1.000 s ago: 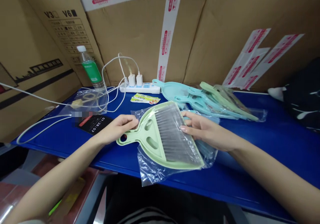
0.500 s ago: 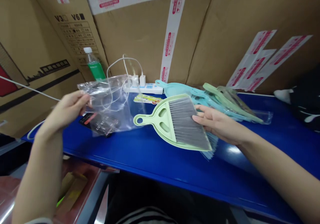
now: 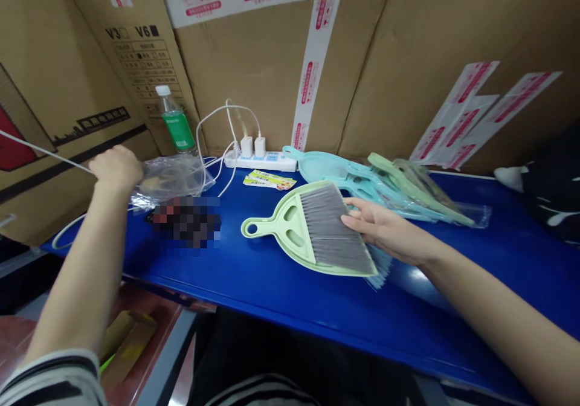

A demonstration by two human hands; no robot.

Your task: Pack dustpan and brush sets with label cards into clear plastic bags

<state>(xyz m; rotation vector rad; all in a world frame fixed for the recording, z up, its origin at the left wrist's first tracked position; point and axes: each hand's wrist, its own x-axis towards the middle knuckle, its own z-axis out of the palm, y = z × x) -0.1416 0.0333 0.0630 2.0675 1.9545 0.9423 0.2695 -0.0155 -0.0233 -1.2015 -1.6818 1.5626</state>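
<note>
My right hand [image 3: 378, 225] grips the wide edge of a light green dustpan [image 3: 258, 229], thumb on top. A matching brush with grey bristles [image 3: 330, 228] lies nested in the pan, which is held over the blue table with its handle pointing left. Blue bristles [image 3: 382, 267] show beneath my right hand. Away to the left, my left hand [image 3: 116, 167] is closed at the edge of a crumpled clear plastic bag [image 3: 174, 176]; its fingertips are mostly hidden.
Several light blue dustpans [image 3: 317, 165] and green ones [image 3: 421, 191], some in clear wrapping, lie at the back right. A power strip [image 3: 272, 162] with white chargers, a bottle [image 3: 177, 125], yellow-green packets [image 3: 269, 180] and a blurred dark item [image 3: 188, 222] are nearby. Cardboard boxes [image 3: 272, 61] stand behind.
My left hand has moved left with the plastic bag, which is now lower and crumpled, away from the dustpan. The right hand and dustpan have barely shifted.
</note>
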